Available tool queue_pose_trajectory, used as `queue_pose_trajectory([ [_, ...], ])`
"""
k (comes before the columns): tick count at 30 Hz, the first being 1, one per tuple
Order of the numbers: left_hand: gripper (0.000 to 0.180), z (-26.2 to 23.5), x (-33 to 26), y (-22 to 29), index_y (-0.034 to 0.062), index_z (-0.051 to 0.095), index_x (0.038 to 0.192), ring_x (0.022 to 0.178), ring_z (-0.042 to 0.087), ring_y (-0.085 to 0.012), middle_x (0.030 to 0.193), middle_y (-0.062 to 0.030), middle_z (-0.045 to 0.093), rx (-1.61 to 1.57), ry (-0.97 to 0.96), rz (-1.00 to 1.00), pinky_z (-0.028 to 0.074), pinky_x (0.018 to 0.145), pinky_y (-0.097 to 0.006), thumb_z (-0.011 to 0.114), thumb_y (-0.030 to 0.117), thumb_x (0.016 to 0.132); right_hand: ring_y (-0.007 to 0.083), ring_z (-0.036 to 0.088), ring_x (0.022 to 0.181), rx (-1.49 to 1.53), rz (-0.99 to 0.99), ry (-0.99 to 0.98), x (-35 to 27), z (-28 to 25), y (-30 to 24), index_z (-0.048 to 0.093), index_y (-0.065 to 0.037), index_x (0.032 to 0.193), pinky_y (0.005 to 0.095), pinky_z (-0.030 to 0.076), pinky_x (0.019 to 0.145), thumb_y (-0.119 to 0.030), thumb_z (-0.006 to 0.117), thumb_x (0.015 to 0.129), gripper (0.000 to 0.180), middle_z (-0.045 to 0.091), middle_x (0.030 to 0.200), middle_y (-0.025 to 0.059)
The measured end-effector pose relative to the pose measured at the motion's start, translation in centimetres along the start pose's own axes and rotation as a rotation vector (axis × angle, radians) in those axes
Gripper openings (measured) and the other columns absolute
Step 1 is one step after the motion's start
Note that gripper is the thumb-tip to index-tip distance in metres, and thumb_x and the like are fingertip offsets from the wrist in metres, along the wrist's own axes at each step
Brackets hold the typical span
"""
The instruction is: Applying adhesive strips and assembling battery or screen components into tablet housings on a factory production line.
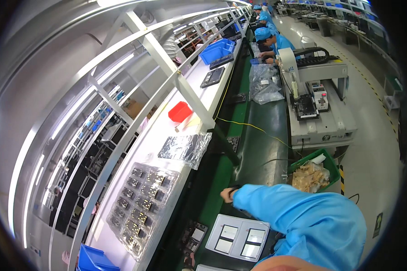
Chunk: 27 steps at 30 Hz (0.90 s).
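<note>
My right arm, in a blue sleeve, reaches across from the lower right. My right hand (227, 194) is over the green-edged conveyor, its fingers curled in; what they hold, if anything, is hidden. Something dark is around the wrist. Below it lies a pale grey tray (238, 237) with several white-faced rectangular panels in its cutouts. To the tray's left is an opened dark device (196, 235) with a white rectangle in it. At the lower edge, a bit of my left hand (189, 260) shows beside that device, mostly cut off and too small to read its grip.
A clear blister tray of circuit boards (142, 203), a silvery bag (185, 148), a red bin (180, 111) and blue bins (217, 51) line the white shelf. Posts rise from it. A green crate of scraps (313, 171) and a machine (319, 104) stand right; co-workers (276, 40) sit beyond.
</note>
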<state>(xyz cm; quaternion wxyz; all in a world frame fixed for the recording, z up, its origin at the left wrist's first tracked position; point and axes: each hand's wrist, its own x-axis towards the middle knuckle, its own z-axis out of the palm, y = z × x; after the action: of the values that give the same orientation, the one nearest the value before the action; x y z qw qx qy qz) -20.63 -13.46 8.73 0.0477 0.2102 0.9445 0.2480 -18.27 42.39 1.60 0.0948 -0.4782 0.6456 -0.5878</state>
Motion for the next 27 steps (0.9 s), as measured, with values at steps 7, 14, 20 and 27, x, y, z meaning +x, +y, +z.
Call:
queue_pose_trajectory([
  [7,0.033,-0.6,-15.2,4.2,0.0025,0.067,0.119,0.098,0.068,-0.0271,0.110,-0.0096,0.073,-0.671,-0.190,-0.045,0.053,0.089,-0.040,0.054,0.030,0.106,0.0231,0.072,0.070,-0.565,1.093,1.080,-15.8,26.6,-20.4,0.074,-0.012,0.088,0.0407,0.056,0.064,-0.036,0.069,0.085,0.024,0.074,0.077,0.0073],
  [14,0.034,-1.1,-18.4,7.6,0.0023,0.067,0.120,0.099,0.068,-0.0273,0.110,-0.0103,0.073,-0.685,-0.332,-0.190,0.052,0.090,-0.040,0.053,0.030,0.106,0.0261,0.073,0.083,-0.051,2.008,1.046,-25.7,58.0,-28.8,0.075,-0.003,0.105,0.0396,0.057,0.074,-0.030,0.063,0.093,0.032,0.078,0.092,0.0108],
  [20,0.035,-1.8,-19.8,8.9,0.0022,0.067,0.120,0.100,0.068,-0.0275,0.110,-0.0109,0.073,-0.683,-0.428,-0.251,0.052,0.091,-0.041,0.052,0.031,0.106,0.0254,0.073,0.082,0.160,1.997,1.053,-24.3,59.8,-30.3,0.075,-0.003,0.106,0.0396,0.057,0.075,-0.030,0.062,0.093,0.032,0.078,0.092,0.0107],
  [27,0.037,-3.4,-21.8,10.0,0.0020,0.067,0.121,0.101,0.069,-0.0277,0.110,-0.0117,0.073,-0.665,-0.565,-0.314,0.052,0.092,-0.041,0.052,0.031,0.106,0.0245,0.073,0.082,0.024,1.799,0.952,-20.1,48.2,-29.4,0.075,-0.003,0.107,0.0395,0.057,0.075,-0.029,0.061,0.093,0.033,0.078,0.093,0.0106],
])
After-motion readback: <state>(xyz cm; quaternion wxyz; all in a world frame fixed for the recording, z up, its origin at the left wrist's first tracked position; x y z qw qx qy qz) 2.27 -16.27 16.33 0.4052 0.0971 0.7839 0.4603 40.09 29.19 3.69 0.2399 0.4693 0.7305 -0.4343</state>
